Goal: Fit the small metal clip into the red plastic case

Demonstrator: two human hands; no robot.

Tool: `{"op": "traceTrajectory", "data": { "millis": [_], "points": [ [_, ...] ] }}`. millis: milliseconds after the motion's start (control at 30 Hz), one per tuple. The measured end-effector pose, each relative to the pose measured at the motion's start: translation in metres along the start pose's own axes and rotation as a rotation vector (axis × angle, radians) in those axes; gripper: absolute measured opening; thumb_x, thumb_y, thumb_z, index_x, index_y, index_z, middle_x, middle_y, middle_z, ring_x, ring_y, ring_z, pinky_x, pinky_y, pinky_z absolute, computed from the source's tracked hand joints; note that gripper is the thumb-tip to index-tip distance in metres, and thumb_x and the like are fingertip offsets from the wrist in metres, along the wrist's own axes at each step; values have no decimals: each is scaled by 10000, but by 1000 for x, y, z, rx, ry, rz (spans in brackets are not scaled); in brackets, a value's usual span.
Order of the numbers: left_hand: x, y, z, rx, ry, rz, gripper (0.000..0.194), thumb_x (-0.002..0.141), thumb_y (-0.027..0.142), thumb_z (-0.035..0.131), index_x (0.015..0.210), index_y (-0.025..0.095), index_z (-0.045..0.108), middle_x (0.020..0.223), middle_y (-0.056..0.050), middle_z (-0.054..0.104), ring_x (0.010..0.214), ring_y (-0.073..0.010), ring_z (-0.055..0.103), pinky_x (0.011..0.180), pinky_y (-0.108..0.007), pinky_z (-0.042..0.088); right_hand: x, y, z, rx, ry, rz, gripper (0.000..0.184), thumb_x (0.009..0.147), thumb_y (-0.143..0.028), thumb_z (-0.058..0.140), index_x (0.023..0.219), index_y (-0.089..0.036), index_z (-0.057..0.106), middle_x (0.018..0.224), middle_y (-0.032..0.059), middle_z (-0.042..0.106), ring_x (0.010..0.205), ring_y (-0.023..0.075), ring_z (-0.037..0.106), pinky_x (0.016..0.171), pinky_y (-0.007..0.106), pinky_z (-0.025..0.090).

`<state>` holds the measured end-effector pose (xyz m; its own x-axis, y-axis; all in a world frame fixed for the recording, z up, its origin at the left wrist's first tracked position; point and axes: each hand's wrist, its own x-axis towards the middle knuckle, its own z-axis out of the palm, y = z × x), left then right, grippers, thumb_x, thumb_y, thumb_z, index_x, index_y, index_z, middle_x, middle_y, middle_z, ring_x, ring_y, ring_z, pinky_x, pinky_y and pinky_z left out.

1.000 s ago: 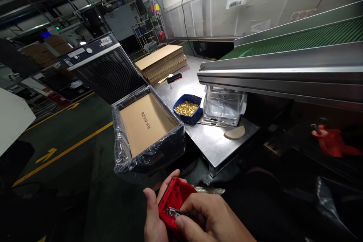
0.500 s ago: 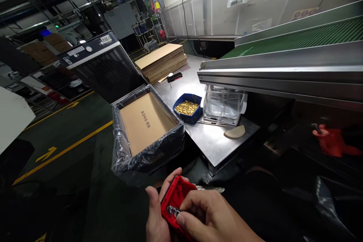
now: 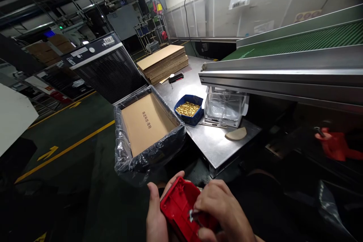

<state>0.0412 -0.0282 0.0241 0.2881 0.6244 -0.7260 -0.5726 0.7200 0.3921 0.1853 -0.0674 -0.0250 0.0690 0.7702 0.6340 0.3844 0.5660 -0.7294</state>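
At the bottom of the head view, my left hand [image 3: 157, 211] cradles a hollow red plastic housing [image 3: 173, 201], its open inside facing up. My right hand [image 3: 222, 208] is closed over the housing's right part. A small shiny metal piece [image 3: 191, 215] sticks out from the fingers of that hand, over the inside of the housing. Its exact kind is too small to make out. Part of the housing's right side is hidden behind my right hand.
Ahead is a metal table [image 3: 217, 149] with a blue bin [image 3: 194, 121] of small brass-coloured parts, a clear plastic box [image 3: 224, 107] and a cardboard stack [image 3: 164, 66]. A bag-lined crate [image 3: 150, 160] stands left of it. A green conveyor [image 3: 295, 45] juts in from the right.
My right hand has moved right and away from the housing's upper inside, with the metal piece in its fingers. More of the red interior shows. My left hand still holds the housing.
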Motion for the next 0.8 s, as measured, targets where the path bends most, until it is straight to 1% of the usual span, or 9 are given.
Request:
{"op": "traceTrajectory", "data": {
  "millis": [67, 100, 200, 300, 433, 500, 600, 700, 800],
  "points": [
    [4, 0, -2, 45, 43, -23, 685, 938, 691, 369, 1294, 167, 630, 1059, -178, 765, 1002, -343, 725, 968, -511, 520, -3, 8, 8, -28, 72, -208, 336, 1025, -515, 326, 1040, -230, 503, 624, -46, 586, 568, 128, 590, 816, 353, 524],
    [6, 0, -3, 42, 49, -55, 676, 941, 677, 388, 1301, 153, 620, 1064, -186, 765, 1003, -355, 726, 962, -525, 523, -4, 10, 12, 17, 107, -221, 343, 1028, -503, 307, 1046, -227, 508, 602, -49, 561, 532, 124, 562, 756, 328, 533],
    [11, -5, -8, -15, -9, -189, 674, 929, 659, 448, 1290, 120, 632, 1085, -195, 771, 1027, -393, 717, 962, -560, 525, -13, 10, 18, 202, 202, 108, 318, 1015, -453, 340, 1081, -228, 554, 693, 9, 586, 590, 153, 558, 545, 286, 460],
    [16, -10, -14, -6, -66, -229, 672, 931, 640, 467, 1270, 91, 653, 1102, -212, 773, 1061, -412, 708, 980, -570, 520, -21, 7, 19, 345, 192, 477, 369, 1005, -498, 339, 960, -224, 580, 696, 12, 546, 588, 154, 502, 511, 297, 382],
    [27, -12, -26, 84, -17, -161, 553, 903, 551, 600, 1227, 107, 665, 1136, -193, 763, 1150, -410, 666, 1016, -546, 501, -13, 13, 21, 547, 258, 710, 412, 1008, -555, 322, 849, -228, 516, 612, -52, 389, 518, 120, 357, 488, 285, 311],
    [30, -10, -31, 222, 139, -33, 523, 868, 535, 667, 1217, 147, 649, 1214, -163, 718, 1233, -393, 607, 1060, -515, 467, -3, 20, 21, 615, 314, 830, 438, 992, -603, 357, 782, -236, 473, 604, -63, 362, 522, 113, 348, 503, 275, 327],
    [26, -8, -32, 590, 306, 400, 513, 821, 563, 718, 1218, 248, 636, 1349, -96, 617, 1357, -345, 483, 1167, -456, 340, 8, 30, 20, 693, 343, 1011, 504, 909, -707, 465, 719, -242, 422, 563, -76, 357, 511, 110, 335, 510, 271, 321],
    [13, -10, -29, 1005, 156, 749, 456, 762, 507, 796, 1159, 294, 726, 1354, -78, 648, 1370, -339, 466, 1204, -417, 274, 10, 37, 20, 725, 305, 1082, 506, 872, -716, 531, 736, -237, 441, 586, -77, 389, 523, 108, 314, 513, 277, 295],
    [3, -18, -23, 1151, 44, 798, 358, 757, 400, 821, 1106, 335, 777, 1254, -53, 748, 1353, -339, 515, 1249, -425, 235, 7, 38, 21, 727, 264, 1066, 505, 905, -708, 486, 747, -231, 444, 624, -75, 387, 548, 106, 309, 528, 285, 290]
  ]
}}
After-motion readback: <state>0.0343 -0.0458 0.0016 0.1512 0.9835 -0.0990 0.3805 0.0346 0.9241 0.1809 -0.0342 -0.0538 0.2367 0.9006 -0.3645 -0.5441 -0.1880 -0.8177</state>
